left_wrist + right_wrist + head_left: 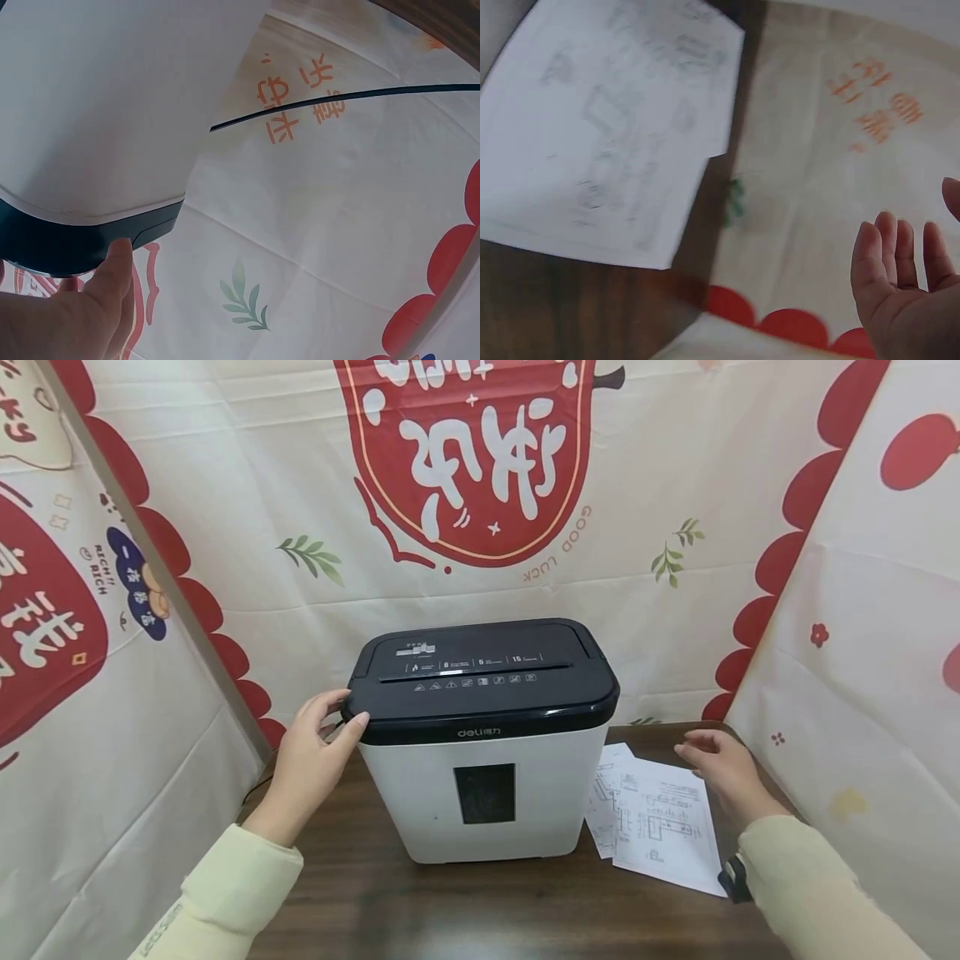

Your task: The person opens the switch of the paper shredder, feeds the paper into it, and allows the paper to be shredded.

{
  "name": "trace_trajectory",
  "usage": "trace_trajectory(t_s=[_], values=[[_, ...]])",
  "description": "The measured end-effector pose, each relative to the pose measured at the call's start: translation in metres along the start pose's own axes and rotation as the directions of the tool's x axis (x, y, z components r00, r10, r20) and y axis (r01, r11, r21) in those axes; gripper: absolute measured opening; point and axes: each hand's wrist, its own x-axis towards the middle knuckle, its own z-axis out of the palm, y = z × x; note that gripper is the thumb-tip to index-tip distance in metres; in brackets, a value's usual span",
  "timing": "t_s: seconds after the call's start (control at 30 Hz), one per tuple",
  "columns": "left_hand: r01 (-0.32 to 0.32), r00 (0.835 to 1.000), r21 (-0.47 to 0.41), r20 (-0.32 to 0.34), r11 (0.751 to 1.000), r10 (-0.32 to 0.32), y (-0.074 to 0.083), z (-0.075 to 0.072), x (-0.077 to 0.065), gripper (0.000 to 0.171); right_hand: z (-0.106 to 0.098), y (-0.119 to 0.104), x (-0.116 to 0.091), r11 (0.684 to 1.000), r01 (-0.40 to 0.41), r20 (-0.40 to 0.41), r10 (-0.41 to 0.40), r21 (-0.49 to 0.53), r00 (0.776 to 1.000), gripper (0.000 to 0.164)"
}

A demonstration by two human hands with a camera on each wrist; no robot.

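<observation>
A paper shredder (420,793) with a white bin and a black top stands upright on the brown table. My left hand (315,752) rests its thumb and fingertips against the left front corner of the black top. In the left wrist view, a finger of that left hand (82,315) touches the side of the black rim (56,240). To the right of the shredder lie overlapping printed sheets (667,827) with line drawings. My right hand (727,772) hovers by their right edge, fingers loosely bent and holding nothing. The right wrist view shows this hand (907,300) apart from the sheets (607,150).
Printed cloth walls (262,585) enclose the table (360,893) at the back and both sides. A thin black cord (337,97) runs away from the shredder's left side. The shredder's feed slot (476,672) crosses its top.
</observation>
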Motion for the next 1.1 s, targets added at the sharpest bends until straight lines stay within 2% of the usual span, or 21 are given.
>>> trace_trajectory(t_s=[0.17,0.43,0.67,0.87,1.1], values=[[-0.012,1.0,-0.001,-0.011,1.0,0.012,-0.001,-0.002,-0.004,0.05,-0.003,0.024,0.005,0.996,-0.086,-0.033,0.085,-0.037,0.996,0.062],[-0.024,0.999,-0.006,-0.028,1.0,0.023,-0.002,-0.004,-0.007,0.05,-0.002,0.054,0.006,0.982,-0.174,-0.068,0.169,-0.078,0.983,0.066],[-0.036,0.999,-0.008,-0.04,0.999,0.036,-0.002,-0.004,-0.009,0.049,-0.002,0.07,0.01,0.967,-0.229,-0.078,0.222,-0.107,0.972,0.066],[-0.043,0.998,-0.028,-0.048,0.999,0.042,-0.001,-0.003,-0.01,0.048,0.001,0.086,0.012,0.945,-0.276,-0.081,0.266,-0.175,0.961,0.064],[-0.048,0.998,-0.042,-0.043,0.998,0.046,-0.001,0.0,-0.011,0.049,0.005,0.096,0.008,0.914,-0.312,-0.065,0.305,-0.259,0.95,0.074]])
